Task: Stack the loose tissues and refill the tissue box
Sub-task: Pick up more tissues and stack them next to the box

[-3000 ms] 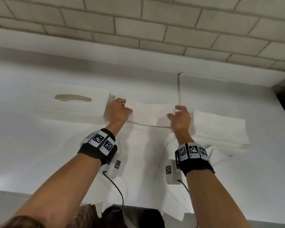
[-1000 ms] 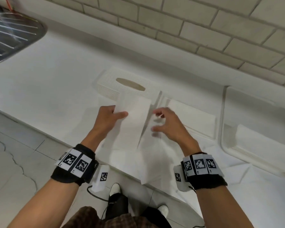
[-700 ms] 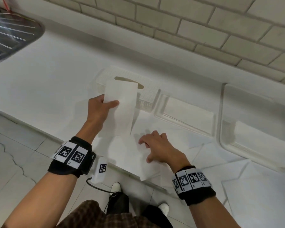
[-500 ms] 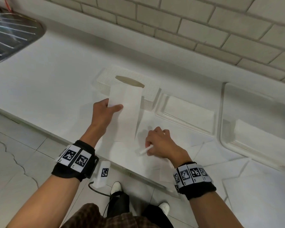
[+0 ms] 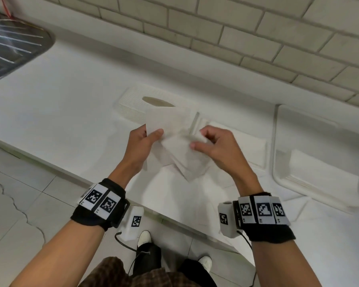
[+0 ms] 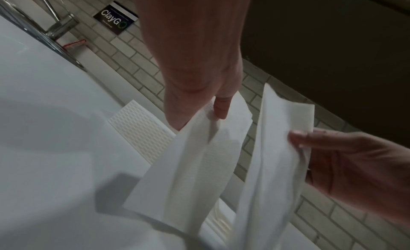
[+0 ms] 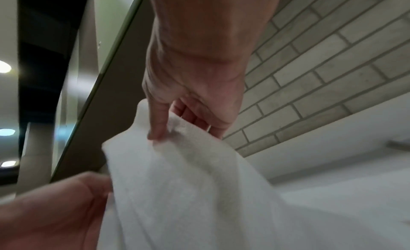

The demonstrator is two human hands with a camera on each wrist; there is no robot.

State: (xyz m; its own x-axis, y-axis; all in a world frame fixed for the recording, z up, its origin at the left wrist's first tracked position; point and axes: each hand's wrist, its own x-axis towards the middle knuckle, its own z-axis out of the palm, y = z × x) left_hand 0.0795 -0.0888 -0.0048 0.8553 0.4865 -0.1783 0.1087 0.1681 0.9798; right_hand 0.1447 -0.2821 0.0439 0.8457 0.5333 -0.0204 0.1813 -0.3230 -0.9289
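Head view: left hand (image 5: pixel 141 143) pinches one folded tissue (image 5: pixel 170 123) by thumb and fingers; right hand (image 5: pixel 218 150) pinches a second tissue (image 5: pixel 187 160), overlapping askew above the counter (image 5: pixel 60 96). Box (image 5: pixel 133 102) sits just behind. Advice: square edges before laying flat; grip lightly, tissue creases easily.

Two white folded tissues (image 5: pixel 174 129) hang overlapping above the bench's front edge, one pinched at each side. The white textured tissue box (image 5: pixel 133 102), oval slot upward, sits behind them mid-bench.
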